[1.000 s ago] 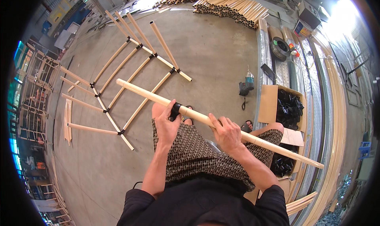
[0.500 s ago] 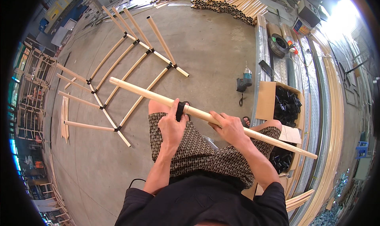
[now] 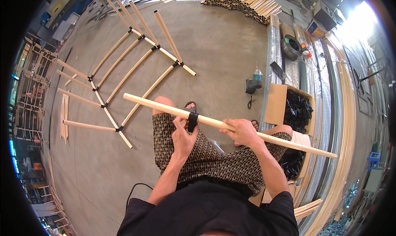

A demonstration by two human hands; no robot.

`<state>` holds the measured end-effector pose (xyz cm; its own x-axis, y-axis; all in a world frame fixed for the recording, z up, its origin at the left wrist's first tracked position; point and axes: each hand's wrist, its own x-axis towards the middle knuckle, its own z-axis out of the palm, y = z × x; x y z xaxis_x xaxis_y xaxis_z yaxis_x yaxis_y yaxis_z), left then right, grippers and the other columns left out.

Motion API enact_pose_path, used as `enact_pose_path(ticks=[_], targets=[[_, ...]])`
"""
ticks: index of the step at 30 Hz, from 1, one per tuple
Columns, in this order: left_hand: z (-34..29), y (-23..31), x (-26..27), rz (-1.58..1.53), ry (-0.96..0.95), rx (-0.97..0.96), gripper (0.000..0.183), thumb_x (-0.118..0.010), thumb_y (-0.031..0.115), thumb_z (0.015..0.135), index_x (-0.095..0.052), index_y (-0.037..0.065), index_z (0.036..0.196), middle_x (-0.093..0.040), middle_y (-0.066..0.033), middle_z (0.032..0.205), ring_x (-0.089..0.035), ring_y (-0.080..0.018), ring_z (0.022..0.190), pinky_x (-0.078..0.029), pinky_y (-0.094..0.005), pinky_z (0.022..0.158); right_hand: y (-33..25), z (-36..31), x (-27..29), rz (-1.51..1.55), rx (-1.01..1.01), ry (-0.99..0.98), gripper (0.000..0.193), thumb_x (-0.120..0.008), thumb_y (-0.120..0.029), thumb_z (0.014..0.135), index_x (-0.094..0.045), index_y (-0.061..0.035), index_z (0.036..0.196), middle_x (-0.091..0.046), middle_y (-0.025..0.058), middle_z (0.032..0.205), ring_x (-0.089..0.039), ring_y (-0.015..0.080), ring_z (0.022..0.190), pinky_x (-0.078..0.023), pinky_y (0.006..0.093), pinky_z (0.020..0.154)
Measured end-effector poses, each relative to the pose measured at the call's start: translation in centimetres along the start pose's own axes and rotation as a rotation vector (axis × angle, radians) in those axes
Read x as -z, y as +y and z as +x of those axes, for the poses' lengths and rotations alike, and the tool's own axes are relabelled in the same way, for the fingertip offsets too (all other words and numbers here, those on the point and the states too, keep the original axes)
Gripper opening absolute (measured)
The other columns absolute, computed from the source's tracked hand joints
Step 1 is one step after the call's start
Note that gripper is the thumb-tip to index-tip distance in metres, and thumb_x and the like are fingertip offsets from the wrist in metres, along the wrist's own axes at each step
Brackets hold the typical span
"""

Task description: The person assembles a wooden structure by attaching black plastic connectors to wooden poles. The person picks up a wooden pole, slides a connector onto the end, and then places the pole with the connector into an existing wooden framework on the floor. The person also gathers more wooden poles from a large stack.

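A long pale wood-coloured pipe [image 3: 161, 107] lies slantwise across my lap, its left end farther away than its right. Around it, left of the middle, sits a black pipe connector [image 3: 192, 122] with a part sticking down toward me. My left hand [image 3: 184, 140] has its fingers closed on the near left side of this connector. Farther right, my right hand [image 3: 243, 132] is wrapped over the pipe from above, thumb toward the left.
On the concrete floor ahead left stands a frame of pipes [image 3: 136, 77] with black joints. A cordless drill [image 3: 254, 82] lies to the right, beside an open cardboard box [image 3: 277, 105] of black connectors. Bundled pipes [image 3: 243, 4] are stacked at the back; long rails run along the right.
The pipe and connector have shifted slightly right, with the pipe's left end lower in view. My left hand has slid from over the pipe down to the connector's near side.
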<state>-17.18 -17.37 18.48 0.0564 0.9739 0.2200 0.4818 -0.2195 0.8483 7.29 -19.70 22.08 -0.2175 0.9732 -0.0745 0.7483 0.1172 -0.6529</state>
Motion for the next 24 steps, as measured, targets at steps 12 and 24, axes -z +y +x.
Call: enact_pose_path(ticks=[12,24], targets=[[-0.7,-0.6,0.5,0.16,-0.176,0.074,0.036,-0.063,0.019,0.091,-0.053,-0.006,0.115,-0.067,-0.0264,0.084,-0.067,-0.0413,0.077,-0.052,-0.0468,0.068,-1.2,-0.6,0.3,0.03,0.027,0.014,0.038,-0.073,-0.038,0.084,-0.07,-0.0112,0.11,-0.068,0.0115,0.081,-0.066,0.0315,0.073,-0.05,0.0411,0.066],[-1.4,0.2,0.9,0.228,-0.299,0.105,0.052,-0.062,0.021,0.092,-0.044,-0.011,0.13,-0.062,-0.0222,0.064,-0.064,-0.04,0.06,-0.05,-0.0456,0.055,-1.3,0.0,-0.3,0.002,0.048,-0.033,0.041,-0.074,-0.036,0.084,-0.068,-0.0088,0.115,-0.068,0.0128,0.082,-0.066,0.0302,0.071,-0.05,0.038,0.064]])
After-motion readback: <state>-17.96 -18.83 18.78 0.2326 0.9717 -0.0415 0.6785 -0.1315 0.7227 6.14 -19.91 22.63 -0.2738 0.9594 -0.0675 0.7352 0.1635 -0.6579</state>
